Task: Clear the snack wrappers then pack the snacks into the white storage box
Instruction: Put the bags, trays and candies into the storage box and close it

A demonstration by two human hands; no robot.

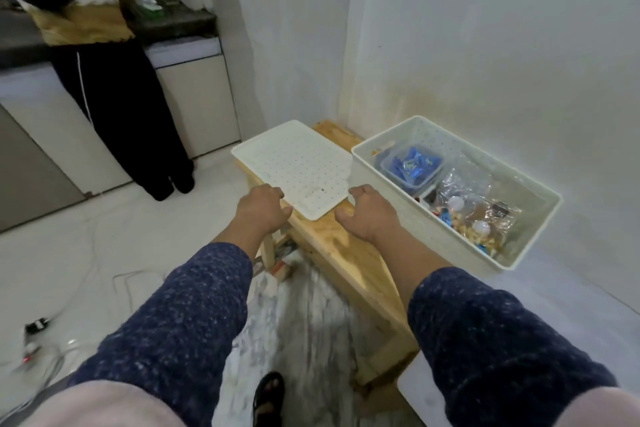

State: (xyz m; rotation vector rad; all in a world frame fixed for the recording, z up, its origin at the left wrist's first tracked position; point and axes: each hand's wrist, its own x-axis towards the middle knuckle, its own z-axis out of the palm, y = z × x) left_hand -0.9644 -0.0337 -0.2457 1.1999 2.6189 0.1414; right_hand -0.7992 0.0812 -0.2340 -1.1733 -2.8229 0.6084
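Observation:
A white perforated lid [298, 163] lies on the far end of a wooden bench [349, 253], its left part overhanging. My left hand [261, 210] has its fingers curled on the lid's near left edge. At the lid's near right corner, my right hand [372, 213] curls its fingers against the edge, with its thumb over the bench. To the right stands the open white storage box [391, 208]. It holds a clear tub of blue packets [412, 165] and clear bags of snacks [479, 217].
A second person [114, 87] stands at the kitchen counter [180, 28] at the back left. Cables [45, 340] lie on the floor at the left. Walls close in behind and right of the box. A white surface [420, 395] sits by the bench's near end.

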